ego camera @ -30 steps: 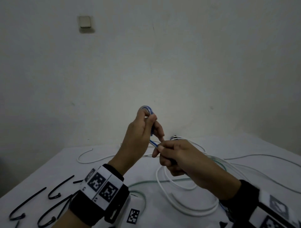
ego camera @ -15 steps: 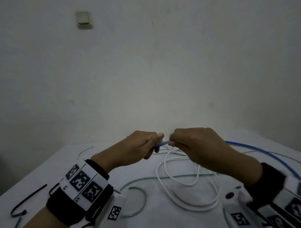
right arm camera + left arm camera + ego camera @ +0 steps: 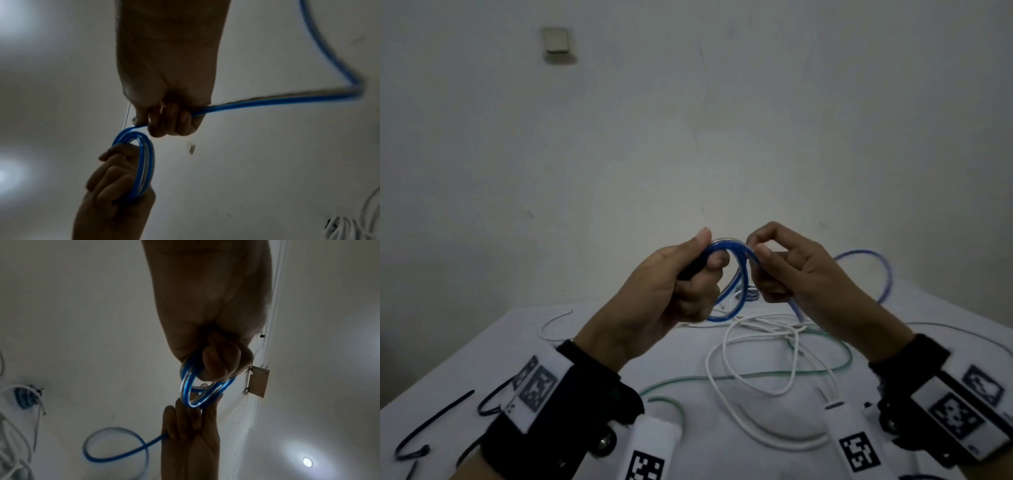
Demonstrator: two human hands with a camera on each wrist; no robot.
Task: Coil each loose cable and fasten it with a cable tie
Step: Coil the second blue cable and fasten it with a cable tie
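Nearest the camera, both wrists wear black bands with white marker blocks. On the white worktop (image 3: 482,346) to the left lie black cable ties (image 3: 434,421), loose and curved, one partly under the left wrist. Between the forearms a white cable (image 3: 726,404) sprawls in wide loops, crossed by a thin green cable (image 3: 722,377) that runs left to right and curls back near the left wrist.

Above these, both hands are raised off the worktop and close together. The left hand (image 3: 671,284) grips a small coil of blue cable (image 3: 736,274), fingers curled through the loops and thumb pressed on top; the right wrist view shows about three turns held in that fist (image 3: 115,175). The right hand (image 3: 791,270) is just beside it, fingers curled round the free run of the same cable where it leaves the coil (image 3: 170,120). From the right hand the blue cable hangs down toward the worktop and swings out in a large open loop behind the right forearm (image 3: 883,274).

Farther back, near the worktop's far edge, a small blue bundle (image 3: 751,294) lies behind the coil; its details are too small to tell. Beyond is a plain pale wall with a small square plate (image 3: 556,40) high on the left.
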